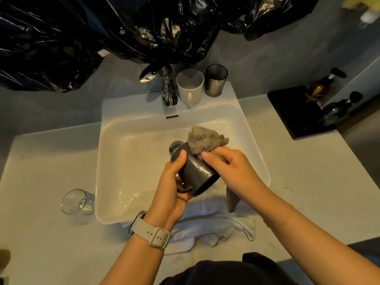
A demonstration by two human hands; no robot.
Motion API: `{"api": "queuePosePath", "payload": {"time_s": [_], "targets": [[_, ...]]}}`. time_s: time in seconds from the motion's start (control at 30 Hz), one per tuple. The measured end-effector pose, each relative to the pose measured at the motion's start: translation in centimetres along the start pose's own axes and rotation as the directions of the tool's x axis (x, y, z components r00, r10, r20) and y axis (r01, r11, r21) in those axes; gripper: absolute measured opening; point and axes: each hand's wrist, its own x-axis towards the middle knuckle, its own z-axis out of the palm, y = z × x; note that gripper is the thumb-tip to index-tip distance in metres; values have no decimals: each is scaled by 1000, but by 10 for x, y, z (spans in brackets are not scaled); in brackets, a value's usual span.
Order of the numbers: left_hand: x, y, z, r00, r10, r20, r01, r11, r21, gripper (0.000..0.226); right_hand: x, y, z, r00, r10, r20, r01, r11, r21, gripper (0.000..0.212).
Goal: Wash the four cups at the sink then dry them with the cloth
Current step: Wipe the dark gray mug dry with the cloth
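L hand [171,186]: fingers curled round dark mug [195,173] over sink [115,161]
R hand [230,169]: pinches grey cloth [205,138] on mug
Labels: bottles [318,89] at 2 o'clock, writing unreadable

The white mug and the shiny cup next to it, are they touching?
Cannot tell. In the head view the white mug overlaps the shiny cup, showing no clear gap or contact.

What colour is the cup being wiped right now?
Dark grey, glossy. The cup shows best in the head view, gripped by the left hand.
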Motion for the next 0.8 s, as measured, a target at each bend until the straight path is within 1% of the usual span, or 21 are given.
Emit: {"api": "queuePosePath", "payload": {"time_s": [0.03, 0.07, 0.1, 0.17, 0.23, 0.3, 0.37, 0.43, 0.47, 0.5, 0.53, 0.57, 0.6, 0.63, 0.67, 0.7, 0.73, 0.77, 0.8], "targets": [[2, -2, 0, 998, 57, -11, -56, 998, 20, 42, -11, 4, 2, 998, -62, 0, 62, 996, -58, 27], [2, -4, 1, 994, 109, -12, -108, 994, 31, 34, -21, 9, 5, 991, -135, 2, 134, 981, -144, 21], [2, -5, 3, 988, 153, -6, -153, 988, 39, 31, -30, 13, 9, 979, -205, 4, 199, 947, -252, 20], [1, -9, 8, 975, 219, 16, -220, 974, 49, 37, -40, 21, 16, 949, -314, 3, 290, 874, -390, 29], [-1, -12, 14, 969, 245, 9, -245, 969, 22, 48, -36, 24, 18, 934, -356, -28, 313, 856, -412, 30], [0, -15, 15, 967, 249, -52, -250, 968, -26, 57, -26, 22, 20, 951, -303, -58, 277, 922, -272, 27], [3, -16, 15, 957, 267, -109, -272, 962, -34, 50, -16, 16, 24, 977, -191, -93, 186, 980, -64, 18], [4, -17, 13, 950, 287, -122, -292, 956, -27, 47, -6, 9, 27, 991, -54, -119, 72, 985, 155, 11], [3, -16, 12, 946, 294, -135, -299, 954, -18, 47, 0, 5, 26, 993, 41, -114, -6, 957, 290, 9], [1, -15, 12, 943, 303, -140, -306, 952, 0, 46, 6, 5, 24, 984, 156, -87, -106, 903, 417, 10], [0, -15, 11, 937, 320, -140, -320, 947, 23, 43, 12, 6, 22, 963, 267, -43, -207, 830, 518, 17], [-2, -15, 10, 930, 342, -137, -338, 940, 54, 42, 16, 9, 20, 936, 351, 5, -289, 762, 580, 26], [-2, -15, 8, 922, 363, -134, -354, 931, 86, 43, 17, 11, 20, 919, 392, 45, -336, 717, 611, 33], [-2, -14, 8, 917, 377, -127, -365, 924, 112, 44, 15, 14, 21, 920, 389, 44, -332, 716, 614, 36], [-1, -12, 7, 916, 381, -125, -367, 922, 121, 44, 13, 15, 23, 932, 362, 15, -297, 741, 602, 35], [1, -10, 6, 919, 373, -126, -358, 925, 123, 44, 9, 16, 26, 950, 311, -33, -240, 790, 564, 29], [3, -10, 5, 924, 359, -130, -345, 931, 119, 44, 3, 15, 30, 969, 233, -76, -164, 846, 507, 21], [5, -9, 5, 931, 340, -135, -328, 939, 99, 46, -2, 15, 34, 987, 111, -118, -55, 916, 398, 13], [5, -9, 6, 938, 317, -138, -311, 949, 60, 50, -6, 15, 38, 989, -43, -142, 76, 968, 240, 9]]}}
